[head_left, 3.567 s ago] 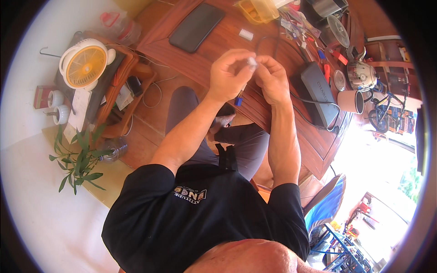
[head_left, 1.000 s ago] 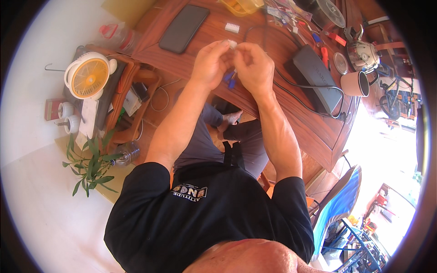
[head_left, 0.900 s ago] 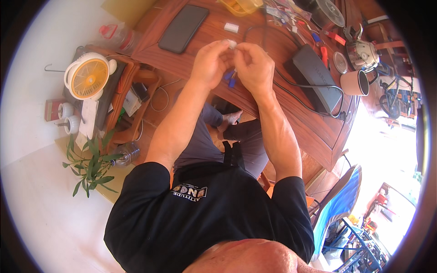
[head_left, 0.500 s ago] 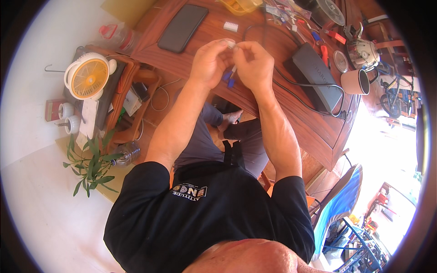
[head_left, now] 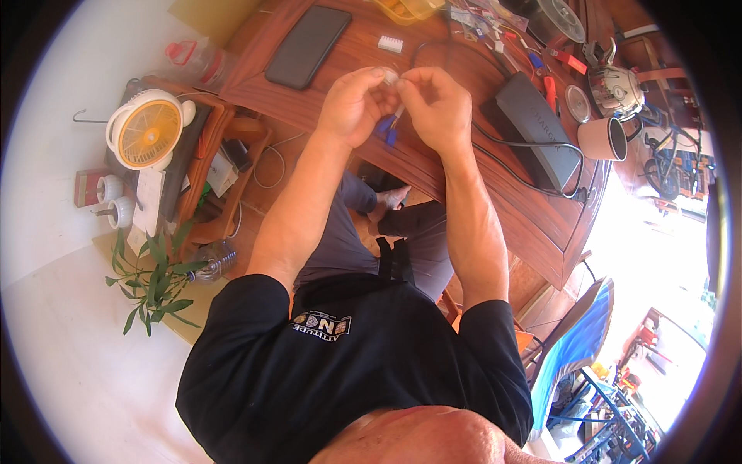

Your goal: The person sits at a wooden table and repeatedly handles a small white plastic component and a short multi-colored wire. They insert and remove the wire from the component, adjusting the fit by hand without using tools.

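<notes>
Over the desk (head_left: 533, 228): a white piece (head_left: 390, 76) is held between the fingertips of both hands.
Left hand (head_left: 352, 108): its grip is pinched on the piece, between 1 and 2 o'clock.
Right hand (head_left: 440, 108): its grip is pinched at the piece, toward 10 o'clock; neither hand is clearly nearer.
Long axis: hidden by fingers.
Blue-tipped leads (head_left: 387, 133): hung below, toward 6 o'clock from the piece.
White block (head_left: 390, 43): seen at 12 o'clock, untouched.

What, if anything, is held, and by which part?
A white piece, between the fingers of left hand and right hand; they hide which part is gripped.
</notes>
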A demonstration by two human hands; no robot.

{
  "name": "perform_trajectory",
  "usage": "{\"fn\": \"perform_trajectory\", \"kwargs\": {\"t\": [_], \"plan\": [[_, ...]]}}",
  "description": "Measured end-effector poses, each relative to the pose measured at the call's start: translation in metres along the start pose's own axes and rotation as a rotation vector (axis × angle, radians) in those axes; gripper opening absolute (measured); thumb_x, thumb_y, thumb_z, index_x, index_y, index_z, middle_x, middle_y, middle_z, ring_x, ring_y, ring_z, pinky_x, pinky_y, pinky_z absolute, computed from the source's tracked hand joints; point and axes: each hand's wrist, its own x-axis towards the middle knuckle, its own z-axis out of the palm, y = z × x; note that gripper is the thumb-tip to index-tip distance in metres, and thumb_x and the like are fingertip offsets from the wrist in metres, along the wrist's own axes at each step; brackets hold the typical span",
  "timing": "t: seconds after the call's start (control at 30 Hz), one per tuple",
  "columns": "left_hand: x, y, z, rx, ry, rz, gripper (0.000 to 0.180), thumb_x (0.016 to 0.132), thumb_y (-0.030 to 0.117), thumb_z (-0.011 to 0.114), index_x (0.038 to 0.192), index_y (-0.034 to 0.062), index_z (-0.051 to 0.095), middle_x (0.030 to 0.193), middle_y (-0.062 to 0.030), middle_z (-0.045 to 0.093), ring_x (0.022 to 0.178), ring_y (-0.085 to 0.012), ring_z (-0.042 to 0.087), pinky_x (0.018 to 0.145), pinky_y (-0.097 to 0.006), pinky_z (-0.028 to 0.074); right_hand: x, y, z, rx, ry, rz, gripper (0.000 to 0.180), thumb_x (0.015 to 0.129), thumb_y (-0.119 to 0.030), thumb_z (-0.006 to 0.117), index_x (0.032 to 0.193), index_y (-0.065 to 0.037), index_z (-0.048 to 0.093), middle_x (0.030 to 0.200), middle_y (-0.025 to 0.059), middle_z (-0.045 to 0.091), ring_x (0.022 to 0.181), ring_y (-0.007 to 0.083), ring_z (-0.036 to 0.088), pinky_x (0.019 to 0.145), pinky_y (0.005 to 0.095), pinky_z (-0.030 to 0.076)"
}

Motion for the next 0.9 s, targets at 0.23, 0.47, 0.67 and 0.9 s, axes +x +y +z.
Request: {"fn": "perform_trajectory", "kwargs": {"t": [0.23,0.47,0.67,0.9], "plan": [[0.002,0.003,0.005,0.042,0.049,-0.022,0.019,0.093,0.019,0.060,0.096,0.0020,0.068,0.090,-0.0058,0.069,0.076,-0.0149,0.059,0.073,-0.033,0.051,0.001,0.001,0.000,0.142,-0.013,0.100,0.010,0.084,-0.008,0.074,0.092,-0.001,0.071,0.073,0.0032,0.069,0.061,0.0062,0.059,0.056,0.0236,0.049],[0.000,-0.007,-0.004,-0.032,0.139,0.033,0.019,0.096,0.016,0.060,0.102,0.0003,0.069,0.097,-0.0113,0.071,0.088,-0.0211,0.067,0.079,-0.036,0.054,-0.002,0.008,0.009,0.003,0.039,-0.023,0.013,0.082,-0.012,0.072,0.093,-0.006,0.072,0.078,0.0100,0.071,0.067,0.0201,0.068,0.062,0.0322,0.055],[0.003,-0.005,-0.019,-0.004,0.008,0.057,0.027,0.100,0.018,0.055,0.115,-0.0018,0.064,0.120,-0.0136,0.067,0.113,-0.0248,0.063,0.099,-0.039,0.050,-0.001,0.009,0.011,-0.164,0.065,-0.112,0.015,0.079,-0.018,0.071,0.090,-0.008,0.072,0.086,0.0146,0.071,0.079,0.0350,0.069,0.069,0.0402,0.056],[0.005,-0.005,-0.018,0.050,-0.006,0.068,0.026,0.102,0.019,0.052,0.113,-0.0028,0.061,0.117,-0.0132,0.064,0.112,-0.0231,0.061,0.100,-0.037,0.048,-0.006,0.001,0.007,-0.091,0.108,-0.036,0.010,0.080,-0.016,0.066,0.081,-0.006,0.069,0.076,0.0122,0.069,0.072,0.0348,0.068,0.061,0.0449,0.054]]}}
